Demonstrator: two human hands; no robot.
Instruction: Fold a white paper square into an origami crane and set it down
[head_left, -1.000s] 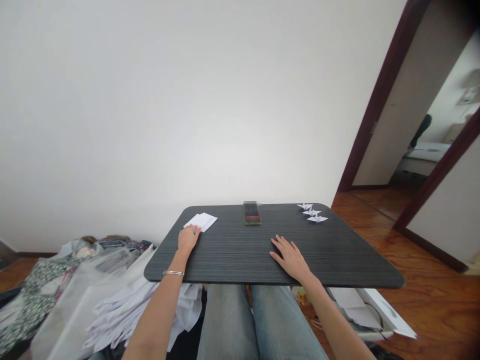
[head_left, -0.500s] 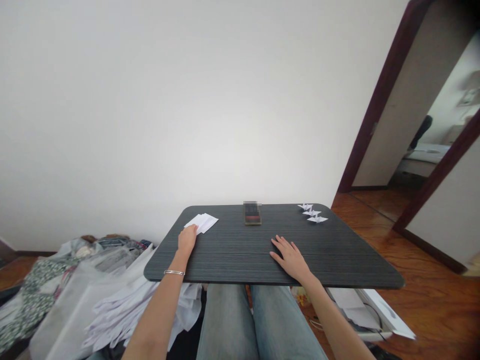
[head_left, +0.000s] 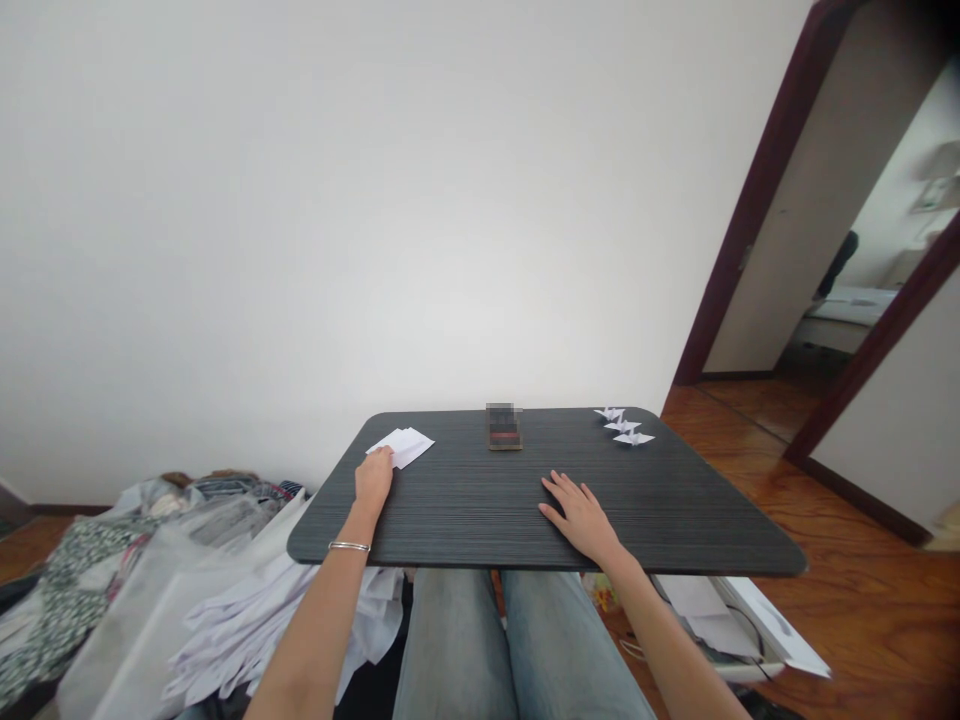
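My left hand [head_left: 373,477] reaches to the far left of the dark table [head_left: 480,520], its fingertips touching the near edge of a small stack of white paper sheets [head_left: 403,444]. The fingers look stretched forward. My right hand [head_left: 579,514] lies flat and open on the table near the middle, fingers spread, holding nothing. A silver bracelet [head_left: 348,546] circles my left wrist.
A small dark phone-like object [head_left: 504,428] stands at the table's far middle. Three folded white paper cranes [head_left: 624,425] sit at the far right corner. Piles of cloth and plastic bags [head_left: 165,580] lie on the floor left; a doorway [head_left: 840,280] opens right.
My left hand has crept slightly forward onto the edge of the paper stack. My right hand has stayed in place.
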